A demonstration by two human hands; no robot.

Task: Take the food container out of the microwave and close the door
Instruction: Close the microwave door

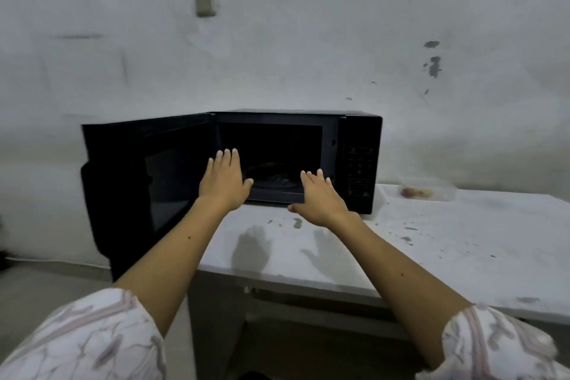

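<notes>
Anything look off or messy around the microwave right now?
Dark stains spot the white counter in front of the microwave. A clear container with food sits right of it. Nothing looks spilled or broken.

microwave on table, container right

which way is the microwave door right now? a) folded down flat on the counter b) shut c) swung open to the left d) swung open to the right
c: the microwave door stands swung out on the left side of the microwave, leaving the dark cavity exposed behind both empty hands.
</notes>
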